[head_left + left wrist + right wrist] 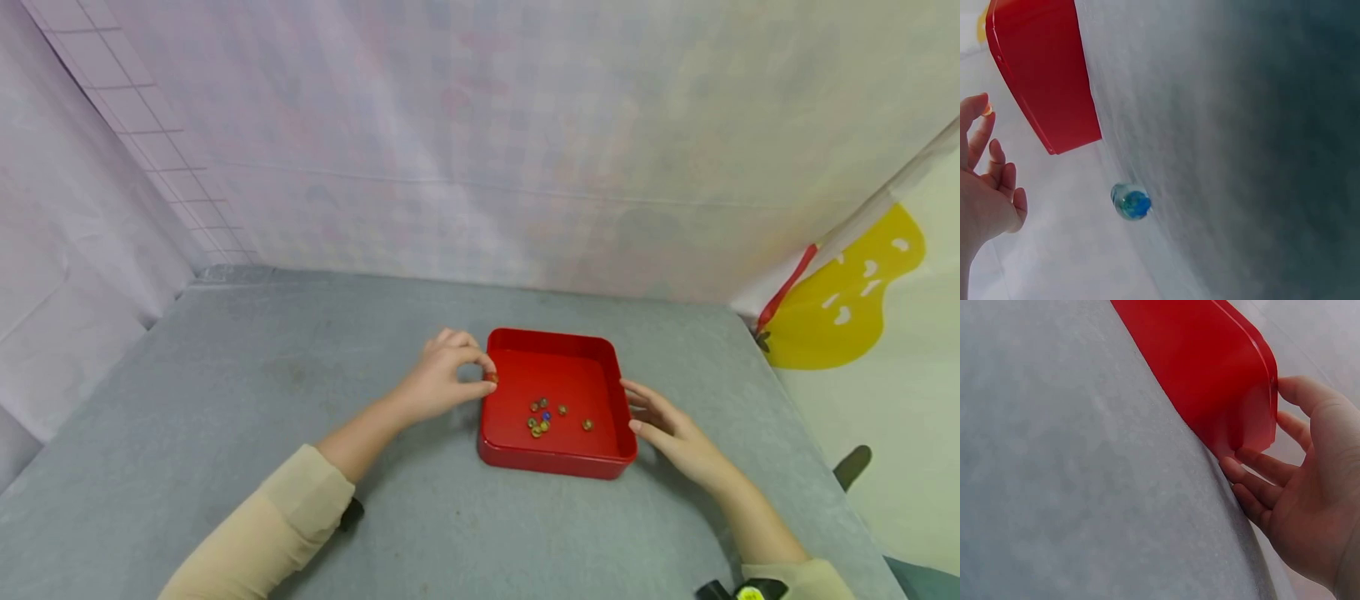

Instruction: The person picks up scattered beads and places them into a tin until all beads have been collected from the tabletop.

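Note:
A red square tray [557, 457] with low walls stands on the grey table. Several small marbles [562, 410], mostly amber with one blue marble [546, 416], lie on its floor. At the tray's left rim, my left hand [442, 379] pinches an amber marble [987, 109] between thumb and index finger. The other fingers of that hand are loosely bent. On the opposite side, my right hand [678, 433] rests its fingertips against the tray's right wall, fingers spread and relaxed. The right wrist view shows the right fingers [1266, 465] along the tray's outside.
A clear, rounded glassy object [1130, 201] with blue and green in it shows on the table in the left wrist view; its kind is unclear. Pale curtains [480, 167] hang behind the grey table [300, 350]. A yellow printed shape [847, 308] is at the right.

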Demonstrator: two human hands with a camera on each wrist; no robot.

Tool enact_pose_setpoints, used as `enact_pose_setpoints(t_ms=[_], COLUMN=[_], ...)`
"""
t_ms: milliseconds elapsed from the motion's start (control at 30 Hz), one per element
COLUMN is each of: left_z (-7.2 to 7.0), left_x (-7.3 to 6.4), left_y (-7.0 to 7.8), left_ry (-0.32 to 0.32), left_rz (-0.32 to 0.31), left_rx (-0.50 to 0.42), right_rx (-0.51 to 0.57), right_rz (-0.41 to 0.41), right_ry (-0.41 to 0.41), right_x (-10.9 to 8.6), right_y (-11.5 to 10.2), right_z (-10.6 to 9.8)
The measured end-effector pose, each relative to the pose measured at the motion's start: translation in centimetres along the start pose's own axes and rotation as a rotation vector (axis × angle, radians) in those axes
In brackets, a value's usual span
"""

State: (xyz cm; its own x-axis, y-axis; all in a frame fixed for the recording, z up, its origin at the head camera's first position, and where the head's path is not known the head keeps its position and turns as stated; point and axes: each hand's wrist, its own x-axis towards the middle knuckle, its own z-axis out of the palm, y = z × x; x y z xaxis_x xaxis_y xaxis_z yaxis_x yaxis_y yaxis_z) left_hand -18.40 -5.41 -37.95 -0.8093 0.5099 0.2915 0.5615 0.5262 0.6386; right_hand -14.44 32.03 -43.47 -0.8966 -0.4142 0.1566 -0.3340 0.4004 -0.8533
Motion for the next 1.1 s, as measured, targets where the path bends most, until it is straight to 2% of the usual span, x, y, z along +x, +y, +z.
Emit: enact_pose_setpoints(t_ms=[267, 667, 1100], left_z=[0.8, 1.7, 2.6], left_x=[0.6, 1.2, 1.5], left_y=[0.3, 0.5, 0.4], left_ry=[-0.002, -0.046, -0.087], left_rz=[0.006, 0.038, 0.024], left_rx=[0.017, 0.058, 0.074], right_rx=[0.009, -0.021, -0.010], right_rz=[0.024, 0.017, 0.041], right_ry=[-0.011, -0.001, -0.006], right_x=[-0.1, -0.1, 0.0], right_y=[0.0, 0.1, 0.0], right_z=[-0.1, 0.0, -0.1])
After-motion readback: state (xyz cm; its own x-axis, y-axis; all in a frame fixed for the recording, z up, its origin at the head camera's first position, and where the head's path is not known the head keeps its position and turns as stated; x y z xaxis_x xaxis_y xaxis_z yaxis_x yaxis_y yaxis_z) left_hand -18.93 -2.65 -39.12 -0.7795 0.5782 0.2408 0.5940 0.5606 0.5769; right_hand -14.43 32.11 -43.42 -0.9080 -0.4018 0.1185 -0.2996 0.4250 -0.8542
